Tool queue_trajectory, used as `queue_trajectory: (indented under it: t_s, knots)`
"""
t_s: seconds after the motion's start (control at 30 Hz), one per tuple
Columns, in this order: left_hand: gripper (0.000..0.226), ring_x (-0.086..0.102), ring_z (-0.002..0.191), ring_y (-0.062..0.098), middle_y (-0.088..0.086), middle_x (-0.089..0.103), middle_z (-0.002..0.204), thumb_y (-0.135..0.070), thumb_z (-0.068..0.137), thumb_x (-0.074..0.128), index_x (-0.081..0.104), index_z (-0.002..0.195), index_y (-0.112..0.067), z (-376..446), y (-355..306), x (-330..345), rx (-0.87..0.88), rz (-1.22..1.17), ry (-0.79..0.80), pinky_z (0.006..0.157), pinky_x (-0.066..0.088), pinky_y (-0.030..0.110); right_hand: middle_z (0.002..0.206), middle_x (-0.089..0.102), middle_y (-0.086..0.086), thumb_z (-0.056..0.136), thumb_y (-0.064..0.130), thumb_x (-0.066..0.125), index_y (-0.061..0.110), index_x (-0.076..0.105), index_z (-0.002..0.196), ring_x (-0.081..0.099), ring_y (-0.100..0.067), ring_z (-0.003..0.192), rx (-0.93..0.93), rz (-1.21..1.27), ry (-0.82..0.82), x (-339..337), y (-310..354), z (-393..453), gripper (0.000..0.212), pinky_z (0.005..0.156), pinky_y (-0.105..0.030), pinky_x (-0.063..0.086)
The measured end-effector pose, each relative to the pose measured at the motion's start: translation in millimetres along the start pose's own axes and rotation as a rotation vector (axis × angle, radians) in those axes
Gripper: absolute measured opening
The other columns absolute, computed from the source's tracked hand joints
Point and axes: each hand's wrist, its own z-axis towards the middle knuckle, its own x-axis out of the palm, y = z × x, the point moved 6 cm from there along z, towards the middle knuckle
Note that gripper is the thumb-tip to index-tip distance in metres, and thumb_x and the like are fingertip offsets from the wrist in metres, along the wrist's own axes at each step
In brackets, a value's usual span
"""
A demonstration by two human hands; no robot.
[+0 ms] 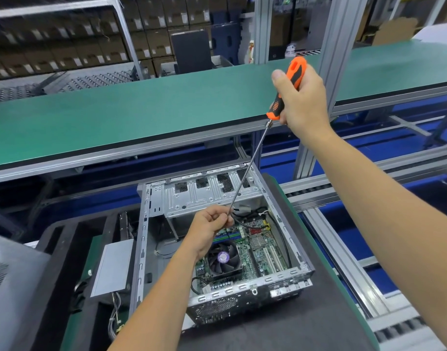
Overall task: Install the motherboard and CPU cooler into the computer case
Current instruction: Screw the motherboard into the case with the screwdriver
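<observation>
- Your right hand: grips the screwdriver handle, held high.
- Your left hand: pinches its shaft tip.
- Motherboard, fan cooler: inside the open computer case on the desk.

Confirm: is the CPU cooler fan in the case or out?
In. The black CPU cooler fan sits on the green motherboard inside the open grey metal computer case.
</observation>
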Motion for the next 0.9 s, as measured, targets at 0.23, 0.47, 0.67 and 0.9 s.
queue_trajectory:
  t_s: [0.23,0.47,0.67,0.9]
  knots:
    - [0.020,0.068,0.096,0.012,0.004,0.074,0.096,-0.003,0.089,0.060,0.070,0.102,-0.015,9,-10,16,0.041,0.233,0.081,0.076,0.050,0.013,0.067,0.039,-0.002,0.098,0.029,0.053,0.019,0.036,0.074,0.046,-0.024,0.057,-0.030,-0.028,0.059,2,-1,-1,0.032,0.047,-0.021,0.042]
    - [0.011,0.064,0.081,0.005,-0.003,0.071,0.087,-0.012,0.088,0.065,0.070,0.087,-0.022,35,-5,54,0.110,0.669,0.164,0.075,0.052,0.019,0.068,0.037,-0.008,0.096,0.031,0.054,0.013,0.037,0.081,0.041,-0.023,0.052,-0.104,-0.132,0.220,16,-17,-14,0.029,0.045,-0.031,0.041]
    - [0.008,0.061,0.077,0.009,-0.006,0.067,0.082,-0.020,0.088,0.065,0.067,0.081,-0.020,52,22,79,0.118,1.007,0.252,0.073,0.051,0.029,0.060,0.036,0.002,0.094,0.036,0.055,0.013,0.039,0.082,0.039,-0.023,0.050,-0.101,-0.235,0.380,27,-47,-35,0.031,0.047,-0.041,0.045]
    - [0.007,0.053,0.066,-0.002,-0.006,0.064,0.080,-0.015,0.090,0.063,0.069,0.088,-0.012,69,41,85,0.110,1.145,0.198,0.066,0.041,0.021,0.058,0.039,-0.003,0.094,0.039,0.054,0.015,0.037,0.082,0.035,-0.015,0.046,-0.091,-0.269,0.447,30,-68,-47,0.032,0.049,-0.041,0.041]
